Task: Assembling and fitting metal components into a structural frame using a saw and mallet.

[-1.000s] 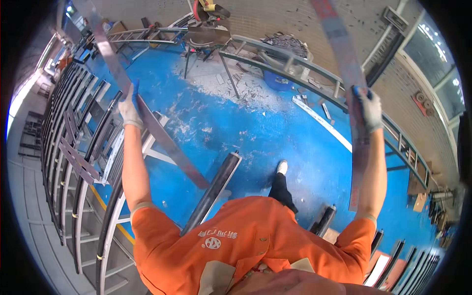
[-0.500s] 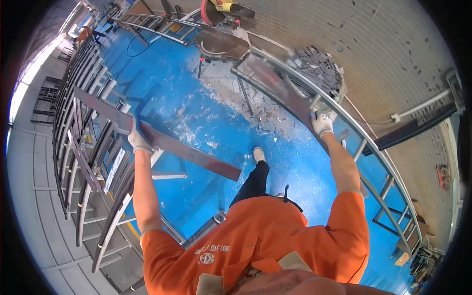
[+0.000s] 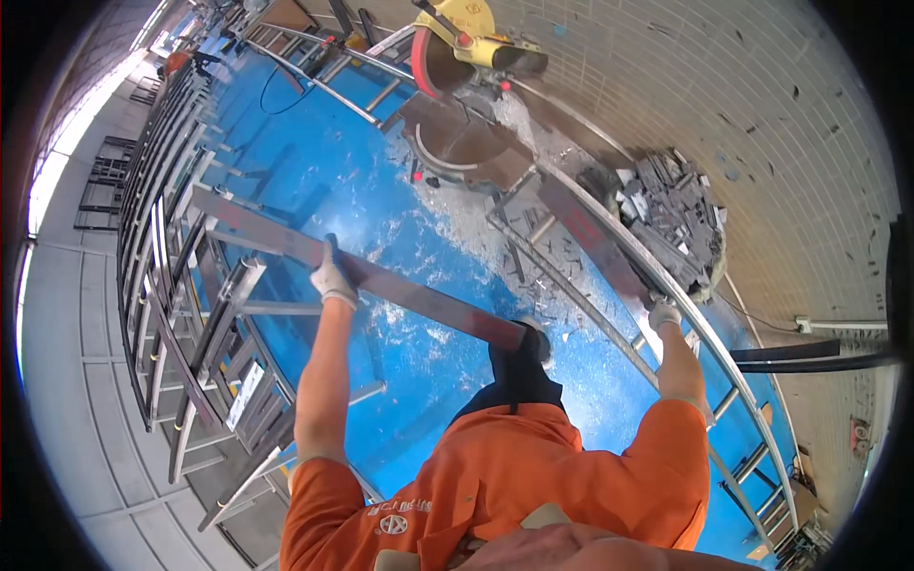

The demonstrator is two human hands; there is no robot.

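Note:
My left hand [image 3: 333, 282], in a whitish work glove with a dark palm side, grips a long flat grey metal profile [image 3: 419, 301] near its middle. That bar hangs aslant above the floor, its near end by my legs and its far end close to the rack at left. My gloved right hand [image 3: 664, 313] is closed on the near end of a second flat profile [image 3: 595, 238]. This one lies along the curved-looking rail stand [image 3: 728, 366], pointing toward the saw table [image 3: 466, 143]. The fingers of my right hand are partly hidden.
A yellow cut-off saw [image 3: 457, 43] with a red-edged guard stands beyond the rail stand. Beside it is a heap of metal offcuts [image 3: 671, 214]. Racks of long profiles [image 3: 205, 314] line the left. Chips and dust litter the blue floor [image 3: 381, 238]. Another person [image 3: 179, 63] is far off.
I have stepped forward, so the saw and scrap heap appear nearer. Both profiles have moved along with my hands. The bar in my left hand has swung away from the left rack.

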